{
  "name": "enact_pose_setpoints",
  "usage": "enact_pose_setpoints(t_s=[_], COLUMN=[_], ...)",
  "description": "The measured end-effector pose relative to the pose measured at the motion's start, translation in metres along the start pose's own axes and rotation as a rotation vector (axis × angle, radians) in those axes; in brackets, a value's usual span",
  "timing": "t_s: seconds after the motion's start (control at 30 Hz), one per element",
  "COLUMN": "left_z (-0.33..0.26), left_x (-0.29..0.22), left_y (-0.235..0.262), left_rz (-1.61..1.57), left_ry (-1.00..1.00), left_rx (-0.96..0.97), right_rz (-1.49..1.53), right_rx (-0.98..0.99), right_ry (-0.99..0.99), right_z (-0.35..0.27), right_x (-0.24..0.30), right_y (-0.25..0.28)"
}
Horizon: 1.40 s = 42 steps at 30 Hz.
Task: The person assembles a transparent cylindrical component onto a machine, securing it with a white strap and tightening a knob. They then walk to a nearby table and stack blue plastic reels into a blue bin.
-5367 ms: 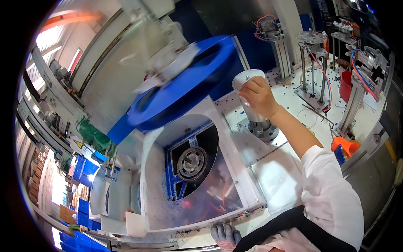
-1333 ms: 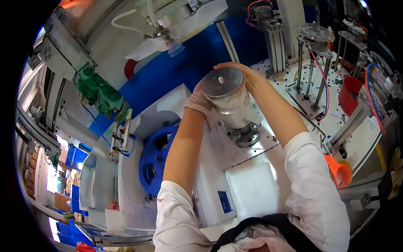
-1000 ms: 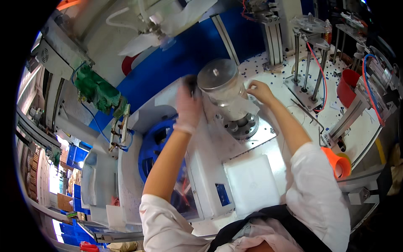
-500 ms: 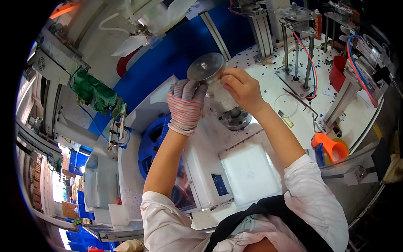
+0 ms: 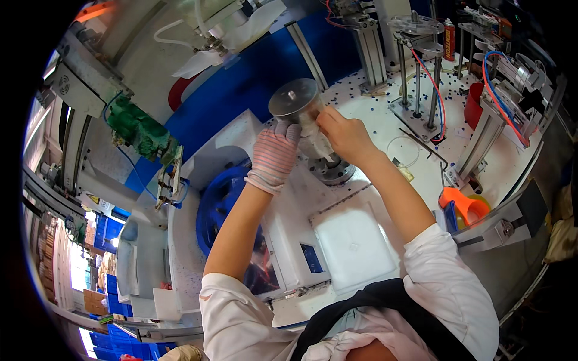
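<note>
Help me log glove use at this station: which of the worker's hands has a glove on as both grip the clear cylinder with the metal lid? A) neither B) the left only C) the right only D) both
B: the left hand wears a striped knit glove, while the right hand is bare on the clear cylinder.

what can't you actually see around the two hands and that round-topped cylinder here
Head view only:
- Lower body of the cylinder: covered by the gloved left hand and bare right hand.
- Pale material under the right hand: blurred, kind unclear.
- Round metal base: partly behind the right hand.
- Blue wheel: crossed by the left forearm.
</note>
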State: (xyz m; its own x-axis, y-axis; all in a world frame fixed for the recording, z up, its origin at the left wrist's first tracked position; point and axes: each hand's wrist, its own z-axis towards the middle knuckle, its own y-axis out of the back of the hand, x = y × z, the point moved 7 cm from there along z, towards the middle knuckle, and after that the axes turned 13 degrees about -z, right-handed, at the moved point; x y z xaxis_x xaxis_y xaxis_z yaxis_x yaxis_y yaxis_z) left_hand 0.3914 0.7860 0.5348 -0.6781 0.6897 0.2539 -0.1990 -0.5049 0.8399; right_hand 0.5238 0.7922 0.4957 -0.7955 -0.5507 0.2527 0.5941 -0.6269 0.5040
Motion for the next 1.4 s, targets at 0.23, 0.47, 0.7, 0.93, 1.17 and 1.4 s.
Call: enact_pose_setpoints(t_s=[0.23, 0.47, 0.7, 0.93, 1.17, 1.4], left_z=[0.003, -0.007, -0.001, 0.008, 0.004, -0.014], left_x=[0.007, 0.020, 0.010, 0.009, -0.006, 0.018], left_y=[-0.014, -0.035, -0.023, -0.018, 0.009, -0.021], left_rz=[-0.139, -0.208, -0.101, -0.215, -0.191, -0.261], left_ry=[0.057, 0.090, 0.164, 0.078, 0.008, 0.257], left_rx=[0.063, 0.084, 0.103, 0.032, -0.161, -0.054], right_rz=[-0.019, -0.109, -0.629, -0.847, -0.688, -0.288], right_rx=[-0.011, 0.015, 0.454, 0.521, 0.557, 0.034], right_ry=[-0.006, -0.253, -0.703, -0.695, -0.825, -0.350], right_z=[-0.011, -0.087, -0.197, -0.205, -0.208, -0.067], right_x=[0.002, -0.006, -0.070, -0.125, -0.075, 0.037], right_y=[0.003, 0.018, 0.036, 0.015, 0.067, 0.063])
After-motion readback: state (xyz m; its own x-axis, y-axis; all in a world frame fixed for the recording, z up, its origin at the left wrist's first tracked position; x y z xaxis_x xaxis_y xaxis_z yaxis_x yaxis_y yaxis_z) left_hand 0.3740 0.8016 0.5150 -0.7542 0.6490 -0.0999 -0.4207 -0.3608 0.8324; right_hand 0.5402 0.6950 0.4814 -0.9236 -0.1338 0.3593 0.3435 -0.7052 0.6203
